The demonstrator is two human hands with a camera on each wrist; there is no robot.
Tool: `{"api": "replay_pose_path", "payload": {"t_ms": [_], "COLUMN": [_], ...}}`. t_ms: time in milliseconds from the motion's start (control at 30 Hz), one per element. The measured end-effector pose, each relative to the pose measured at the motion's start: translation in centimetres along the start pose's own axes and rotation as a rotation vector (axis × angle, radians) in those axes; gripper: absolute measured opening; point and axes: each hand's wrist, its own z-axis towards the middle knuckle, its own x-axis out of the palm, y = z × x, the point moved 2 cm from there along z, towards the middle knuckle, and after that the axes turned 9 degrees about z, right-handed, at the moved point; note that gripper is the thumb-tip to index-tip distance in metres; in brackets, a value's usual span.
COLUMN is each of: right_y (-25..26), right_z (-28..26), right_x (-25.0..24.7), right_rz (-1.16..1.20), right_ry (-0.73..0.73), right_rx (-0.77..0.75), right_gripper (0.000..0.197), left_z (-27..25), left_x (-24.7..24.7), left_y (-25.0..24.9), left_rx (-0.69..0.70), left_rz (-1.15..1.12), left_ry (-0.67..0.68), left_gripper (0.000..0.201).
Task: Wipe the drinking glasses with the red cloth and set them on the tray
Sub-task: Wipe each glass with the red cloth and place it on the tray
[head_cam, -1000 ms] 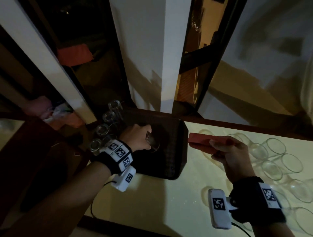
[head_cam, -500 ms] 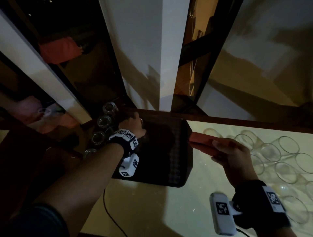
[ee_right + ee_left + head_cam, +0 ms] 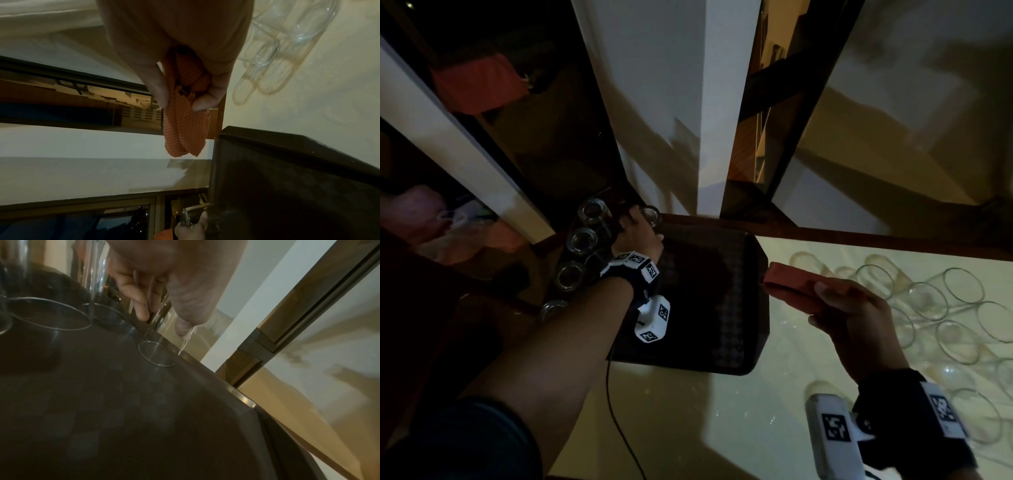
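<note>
Glasses waiting to be wiped (image 3: pixel 941 308) lie on their sides across the pale table (image 3: pixel 722 411) at the right of the head view, while the dark tray (image 3: pixel 722 291) sits at centre. Along the tray's left edge stands a row of glasses (image 3: pixel 582 240). A second ago the left hand (image 3: pixel 637 233) was lower, over the tray's middle; it has since travelled to the tray's far left corner at upper centre-left, carrying one glass (image 3: pixel 650 214) with it, so this glass is at its place and about to be released. The right hand (image 3: pixel 859 308) has stayed level at centre right, gripping the folded red cloth (image 3: pixel 791 282) just beside the tray's right rim.

From the left wrist, the fingers (image 3: pixel 139 293) and thumb curl down round the held glass (image 3: pixel 156 353), which stands upside down with its rim at the tray floor (image 3: pixel 185 418).

From the right wrist, thumb and fingers (image 3: pixel 205 100) pinch the folded cloth (image 3: pixel 185 129), its end hanging free above the tray corner (image 3: pixel 267 138).
</note>
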Motion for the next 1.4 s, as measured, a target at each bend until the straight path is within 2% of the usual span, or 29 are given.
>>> {"api": "replay_pose_path", "payload": {"t_ms": [67, 233, 333, 400, 467, 567, 667, 733, 800, 867, 967, 1133, 1267, 1400], "right_y": [0.1, 0.1, 0.5, 0.6, 0.5, 0.8, 1.2, 1.4, 1.4, 1.8, 2.0, 2.2, 1.9, 1.6], "right_z": [-0.1, -0.7, -1.4, -1.7, -1.8, -2.2, -3.0, -3.9, -4.7, -5.6, -7.1, -9.6, -10.9, -11.7], "right_x": [-0.2, -0.7, -0.7, -0.7, -1.0, -1.8, -3.2, -4.7, -6.7, -8.8, -12.1, -16.6, -19.2, -21.2], "right_rz": [0.005, 0.032, 0.041, 0.051, 0.072, 0.127, 0.184, 0.223, 0.267, 0.294, 0.324, 0.352, 0.391, 0.407], "right_ry": [-0.004, -0.017, -0.017, -0.028, -0.049, -0.092, -0.137, -0.173, -0.224, -0.283, -0.368, -0.471, -0.55, -0.569], "right_rx": [-0.001, 0.024, 0.007, 0.001, 0.004, 0.015, -0.007, -0.031, -0.06, -0.087, -0.122, -0.174, -0.194, -0.184], "right_gripper": [0.013, 0.028, 0.021, 0.015, 0.019, 0.022, 0.018, 0.023, 0.026, 0.017, 0.008, 0.008, 0.008, 0.005], "left_z": [0.4, 1.0, 0.9, 0.5, -0.3, -2.8, -7.8, -11.8, -15.7, -19.1, -22.9, -26.8, -29.4, -31.6], "left_x": [-0.1, -0.4, -0.5, -0.5, -0.9, -1.2, -0.1, 1.8, 4.3, 6.9, 10.3, 13.0, 14.7, 16.3], "left_y": [-0.1, 0.0, 0.2, 0.3, -0.1, -2.2, -5.3, -7.1, -8.5, -9.5, -10.6, -12.8, -14.3, -15.7], "left_rx": [0.007, -0.008, -0.009, -0.008, 0.026, 0.22, 0.556, 0.725, 0.839, 0.909, 0.957, 1.061, 1.167, 1.191], "left_rz": [0.007, -0.01, -0.058, -0.082, -0.036, 0.016, -0.089, -0.217, -0.269, -0.256, -0.22, -0.137, -0.076, -0.027], "left_ry": [0.004, 0.044, 0.056, 0.031, -0.073, -0.249, -0.279, -0.133, 0.118, 0.343, 0.542, 0.701, 0.733, 0.737], "left_gripper": [0.082, 0.088, 0.09, 0.093, 0.093, 0.079, 0.051, 0.032, 0.023, 0.029, 0.052, 0.08, 0.093, 0.101]}}
